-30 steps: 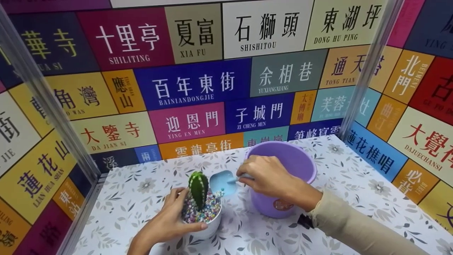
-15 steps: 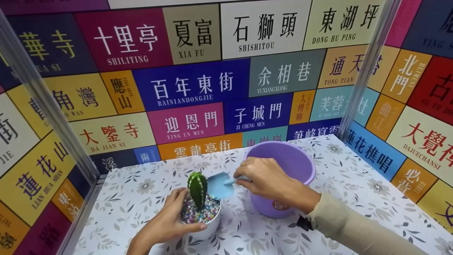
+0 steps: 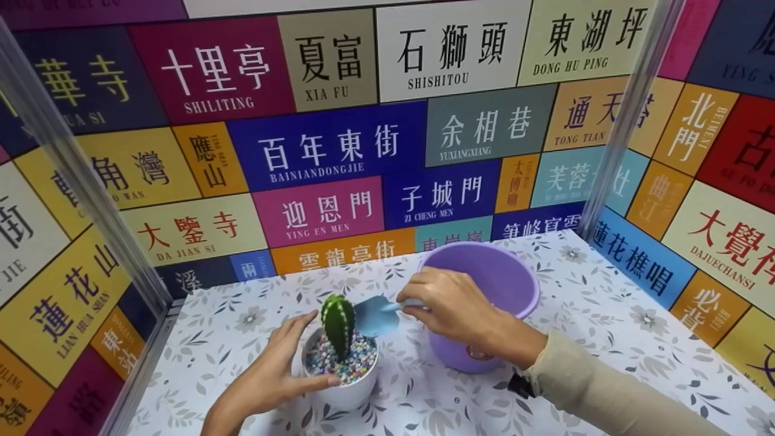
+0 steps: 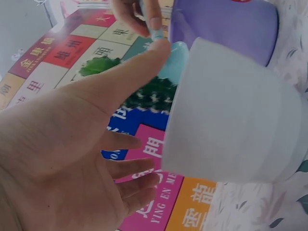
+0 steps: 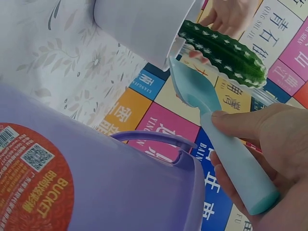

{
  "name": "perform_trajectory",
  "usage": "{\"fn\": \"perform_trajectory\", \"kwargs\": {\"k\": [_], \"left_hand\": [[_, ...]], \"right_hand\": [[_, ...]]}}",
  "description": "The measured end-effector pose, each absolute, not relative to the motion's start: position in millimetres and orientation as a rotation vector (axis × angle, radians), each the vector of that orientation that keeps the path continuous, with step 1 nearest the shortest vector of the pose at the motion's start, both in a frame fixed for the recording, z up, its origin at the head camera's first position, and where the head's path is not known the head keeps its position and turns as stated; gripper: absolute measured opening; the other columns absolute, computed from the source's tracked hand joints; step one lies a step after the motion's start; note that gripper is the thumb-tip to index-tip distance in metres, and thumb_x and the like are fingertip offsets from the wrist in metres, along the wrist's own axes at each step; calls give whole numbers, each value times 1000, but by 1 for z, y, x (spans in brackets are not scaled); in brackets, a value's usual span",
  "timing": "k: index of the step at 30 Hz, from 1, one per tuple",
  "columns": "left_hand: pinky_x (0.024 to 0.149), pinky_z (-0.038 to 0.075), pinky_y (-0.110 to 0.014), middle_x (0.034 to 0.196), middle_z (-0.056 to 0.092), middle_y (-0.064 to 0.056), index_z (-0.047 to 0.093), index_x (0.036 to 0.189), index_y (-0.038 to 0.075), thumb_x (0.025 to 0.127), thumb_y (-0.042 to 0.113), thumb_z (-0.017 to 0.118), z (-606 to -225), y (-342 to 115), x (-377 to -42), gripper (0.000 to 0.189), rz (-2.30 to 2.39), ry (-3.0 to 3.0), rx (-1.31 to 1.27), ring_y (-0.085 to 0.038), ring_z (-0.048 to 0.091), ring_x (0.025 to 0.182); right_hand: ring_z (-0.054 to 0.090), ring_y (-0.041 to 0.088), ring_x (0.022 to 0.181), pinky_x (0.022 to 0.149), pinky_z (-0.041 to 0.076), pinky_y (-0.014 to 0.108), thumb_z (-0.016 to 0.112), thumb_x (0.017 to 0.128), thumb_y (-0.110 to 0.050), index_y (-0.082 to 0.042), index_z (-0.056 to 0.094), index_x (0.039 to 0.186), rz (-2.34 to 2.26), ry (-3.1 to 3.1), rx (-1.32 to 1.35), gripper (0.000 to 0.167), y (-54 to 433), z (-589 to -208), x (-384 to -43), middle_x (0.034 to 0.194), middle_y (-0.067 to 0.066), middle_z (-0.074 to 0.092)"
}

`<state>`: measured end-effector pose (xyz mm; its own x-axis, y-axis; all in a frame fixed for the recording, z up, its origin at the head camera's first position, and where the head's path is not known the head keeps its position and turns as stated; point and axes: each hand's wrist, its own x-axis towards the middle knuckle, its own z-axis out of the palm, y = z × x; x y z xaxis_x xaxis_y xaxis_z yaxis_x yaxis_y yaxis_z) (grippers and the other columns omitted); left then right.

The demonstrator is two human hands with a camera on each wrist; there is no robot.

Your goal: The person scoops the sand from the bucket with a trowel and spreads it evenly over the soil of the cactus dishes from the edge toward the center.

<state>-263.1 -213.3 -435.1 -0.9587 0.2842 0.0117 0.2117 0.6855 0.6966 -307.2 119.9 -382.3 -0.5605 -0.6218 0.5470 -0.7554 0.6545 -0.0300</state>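
Observation:
A green cactus stands in a white pot, its base among small multicoloured pebbles. My left hand is at the pot's left side, fingers spread and fairly straight, the thumb near the front rim; the left wrist view shows a gap between palm and pot. With my right hand I grip the handle of a small light blue shovel. Its blade tilts down at the pot's right rim, close beside the cactus. In the right wrist view, my thumb presses along the handle.
A purple bucket with a handle and a red round label stands right of the pot, partly behind my right forearm. Both are on a table with a leaf-patterned cover. Walls of coloured signs enclose the back and sides.
The shovel blade has tipped over toward the pot, and the beads at its lip are no longer seen. My left hand has eased leftward off the pot.

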Motion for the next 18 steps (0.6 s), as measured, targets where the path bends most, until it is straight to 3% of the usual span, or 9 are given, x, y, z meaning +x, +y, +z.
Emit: {"fn": "perform_trajectory", "kwargs": {"k": [6,11,18], "left_hand": [[127,25,-80,175,34,-16,31,171,22,84,53,91,-431,-221,-262,110,1158,2813,453,-46,29,163],[129,26,-76,171,41,-16,36,169,17,95,42,84,-431,-223,-262,91,1142,2865,499,-44,33,161],[127,36,-70,166,50,-13,43,166,14,105,21,73,-433,-221,-263,68,1184,2932,553,-40,44,156]], "right_hand": [[75,14,96,83,66,33,85,95,-23,-21,84,106,381,-2376,1063,11,122,-382,-306,103,-6,81],[75,16,98,82,66,36,82,97,-25,-21,84,108,411,-2404,1032,12,130,-383,-305,104,-5,82],[77,17,101,93,66,40,83,96,-26,-18,84,114,522,-2491,902,20,151,-384,-305,107,-3,83]]}}
